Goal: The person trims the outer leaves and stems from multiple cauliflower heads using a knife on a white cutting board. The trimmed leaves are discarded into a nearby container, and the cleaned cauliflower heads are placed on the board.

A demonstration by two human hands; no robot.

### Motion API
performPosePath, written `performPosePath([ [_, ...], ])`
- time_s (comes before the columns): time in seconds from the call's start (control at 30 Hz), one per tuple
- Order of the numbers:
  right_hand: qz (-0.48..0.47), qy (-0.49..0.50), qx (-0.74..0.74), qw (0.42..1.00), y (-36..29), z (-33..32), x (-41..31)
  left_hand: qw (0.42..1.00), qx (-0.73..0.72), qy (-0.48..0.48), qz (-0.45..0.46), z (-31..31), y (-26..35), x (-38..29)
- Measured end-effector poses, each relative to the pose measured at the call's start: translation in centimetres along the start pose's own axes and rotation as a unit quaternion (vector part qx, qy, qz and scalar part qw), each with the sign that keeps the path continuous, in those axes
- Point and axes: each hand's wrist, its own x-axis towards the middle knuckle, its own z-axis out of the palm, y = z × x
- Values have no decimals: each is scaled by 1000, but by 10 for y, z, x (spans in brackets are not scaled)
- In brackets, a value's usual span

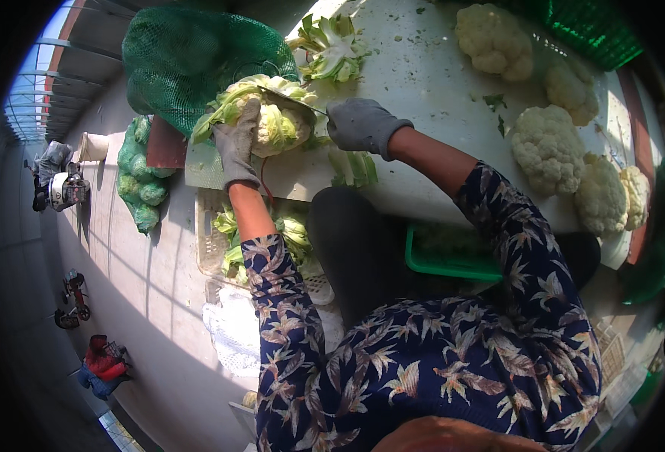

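My left hand [239, 141], in a grey work glove, grips a leafy cauliflower [276, 129] over the left part of the white table [423, 73]. In my gloved right hand [363, 127] is a knife [293, 100], its blade lying across the cauliflower's leafy side. Cut cauliflower leaves [335, 51] lie behind my hands, and more leaf pieces [355, 169] lie at the table's near edge. A green mesh sack [197, 62] full of round heads stands at the left end. Several trimmed cauliflowers [547, 150] rest on the right side.
Below the table at left, a pale plastic crate [205, 237] holds leaves. A green plastic tub [451, 271] sits under the table near my legs. Another filled mesh sack [140, 175] lies on the floor at left. A green basket [592, 34] is at the back right.
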Motion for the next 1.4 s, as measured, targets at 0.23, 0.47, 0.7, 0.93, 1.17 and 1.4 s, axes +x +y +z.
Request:
performPosePath([
  [0.23, 181, -149, 414, 880, 49, -75, 7, 988, -92, -105, -67, -24, 9, -2],
  [0.47, 212, -57, 372, 902, 36, -23, -41, 945, -324, -13, -34, -62, -46, -78],
  [0.7, 163, -64, 267, 947, 9, 4, -45, 929, -346, -58, -121, -92, -52, -84],
  [0.93, 141, -12, 315, 939, -20, 35, 10, 976, -218, 19, 20, -43, -34, -84],
  [1.17, 71, 103, 153, 980, -2, 20, -21, 990, -69, 114, 45, -16, -22, -59],
  [1.4, 22, 99, 210, 973, -42, -6, -84, 982, 26, 168, 87, -15, -23, -60],
])
